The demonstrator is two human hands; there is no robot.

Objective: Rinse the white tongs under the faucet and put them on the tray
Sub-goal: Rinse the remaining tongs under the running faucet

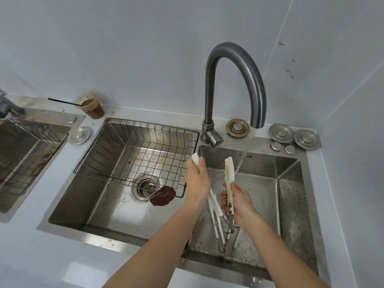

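Note:
The white tongs (229, 170) are held spread over the right basin (291, 183), both hands on them. My left hand (197, 181) grips one white arm, whose tip pokes out above the fingers. My right hand (236, 201) grips the other arm, its flat tip pointing up. Both arms run down to a metal end low in the basin. Water runs from the curved grey faucet (234, 80) and falls just right of the raised tip, close to touching it. The wire rack tray (116, 142) sits in the left basin, left of my hands.
A dark red flat thing (163, 196) lies by the left basin's drain (145, 187). A cup of brown drink with a black straw (92, 108) stands behind the sink. Metal drain plugs (293, 136) line the back ledge. A second sink with a rack (31, 146) is at far left.

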